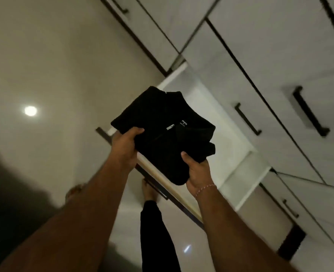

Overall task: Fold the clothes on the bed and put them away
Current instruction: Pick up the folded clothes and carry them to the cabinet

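Observation:
A folded black shirt [162,126] with a collar and a small neck label is held flat above an open white drawer [217,122]. My left hand [125,148] grips the shirt's near left edge, thumb on top. My right hand [198,173], with a thin bracelet at the wrist, grips its near right corner. The drawer is pulled out from a white wardrobe, and its inside looks white where it shows beyond the shirt. The bed is out of view.
White wardrobe doors and drawers with black bar handles [247,118] fill the right and top. The drawer's front edge [162,179] juts toward me. My bare foot [149,191] and dark trouser leg stand on the glossy pale floor [44,75] below it.

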Demonstrator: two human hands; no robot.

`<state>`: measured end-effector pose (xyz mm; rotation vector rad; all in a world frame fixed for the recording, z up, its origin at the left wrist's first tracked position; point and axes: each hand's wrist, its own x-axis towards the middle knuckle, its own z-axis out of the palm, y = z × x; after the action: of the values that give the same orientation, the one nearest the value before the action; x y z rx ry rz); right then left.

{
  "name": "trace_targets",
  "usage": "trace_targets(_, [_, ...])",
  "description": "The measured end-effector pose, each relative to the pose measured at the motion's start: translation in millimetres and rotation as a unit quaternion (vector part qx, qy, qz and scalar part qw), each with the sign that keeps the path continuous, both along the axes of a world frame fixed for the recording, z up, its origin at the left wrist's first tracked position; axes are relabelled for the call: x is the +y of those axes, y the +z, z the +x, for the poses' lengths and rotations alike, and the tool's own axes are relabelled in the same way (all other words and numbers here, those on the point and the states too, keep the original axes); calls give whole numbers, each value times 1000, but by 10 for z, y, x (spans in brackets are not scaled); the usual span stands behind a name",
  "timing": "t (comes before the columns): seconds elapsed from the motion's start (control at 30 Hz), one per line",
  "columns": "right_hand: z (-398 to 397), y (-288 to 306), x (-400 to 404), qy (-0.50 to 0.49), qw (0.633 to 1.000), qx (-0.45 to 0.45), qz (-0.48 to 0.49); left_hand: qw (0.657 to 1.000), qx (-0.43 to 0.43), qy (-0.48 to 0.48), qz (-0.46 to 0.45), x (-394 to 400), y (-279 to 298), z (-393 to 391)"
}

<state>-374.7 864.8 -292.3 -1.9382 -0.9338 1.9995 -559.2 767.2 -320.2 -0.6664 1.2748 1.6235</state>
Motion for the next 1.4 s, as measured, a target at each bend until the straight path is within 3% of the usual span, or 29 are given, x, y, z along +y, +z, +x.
trace_targets(0.13, [715, -599, 398, -55, 997, -31, 31, 989, 20, -136, -47, 648, -433, 478])
trace_targets(0.3, [911, -1522, 737, -86, 993, -38, 75, 960, 53, -263, -78, 846, -1148, 549])
trace_targets(0.33, [980, -1874, 768, -139, 984, -70, 82, 947, 62, -300, -98, 902, -1449, 598])
trace_targets(0.4, [1033, -2259, 735, -203, 951, -221, 81, 916, 92, -360, -152, 896, -1751, 589])
trace_targets(0.47, [1029, -2582, 458, -190, 943, -267, 61, 851, 165, -466, -174, 790, -2065, 507])
trace_targets(0.5, [1009, -2654, 325, -128, 966, -212, 78, 789, 203, -560, -148, 751, -2100, 460])
trace_targets(0.53, [1004, -2753, 126, -36, 986, -141, 80, 699, 226, -670, -106, 670, -2115, 437])
trace_targets(0.6, [956, -2653, -164, 176, 984, 8, 38, 486, 215, -846, -38, 523, -2037, 414])
trace_targets(0.67, [919, -2472, -302, 351, 933, 77, -13, 292, 202, -935, -14, 463, -1966, 414])
trace_targets(0.73, [924, -2335, -379, 482, 875, 44, 29, 116, 269, -956, 3, 438, -1915, 447])
trace_targets(0.77, [915, -2272, -386, 545, 836, -9, 70, 49, 332, -942, 15, 414, -1879, 470])
trace_targets(0.83, [850, -2160, -403, 640, 741, -121, 165, -15, 464, -883, 59, 260, -1838, 504])
trace_targets(0.87, [814, -2116, -364, 654, 711, -162, 201, -17, 520, -851, 72, 255, -1819, 514])
trace_targets(0.93, [738, -2020, -407, 625, 712, -209, 242, 36, 588, -807, 40, 173, -1754, 478])
trace_targets(1.0, [727, -1964, -399, 567, 718, -266, 304, 37, 656, -753, -2, 185, -1685, 443])
trace_targets(1.07, [771, -1978, -250, 524, 689, -328, 378, 47, 680, -729, -58, 458, -1577, 498])
trace_targets(1.13, [805, -2023, 3, 501, 658, -377, 416, 121, 651, -733, -153, 830, -1450, 671])
trace_targets(1.2, [818, -2028, 339, 461, 654, -412, 436, 197, 640, -719, -187, 1167, -1444, 805])
trace_targets(1.27, [790, -1978, 743, 412, 683, -407, 444, 280, 642, -695, -160, 1465, -1471, 803])
trace_targets(1.3, [743, -1915, 921, 401, 708, -409, 413, 296, 632, -702, -145, 1587, -1490, 744])
trace_targets(1.4, [685, -1805, 1311, 387, 772, -392, 318, 217, 602, -757, -128, 1850, -1446, 588])
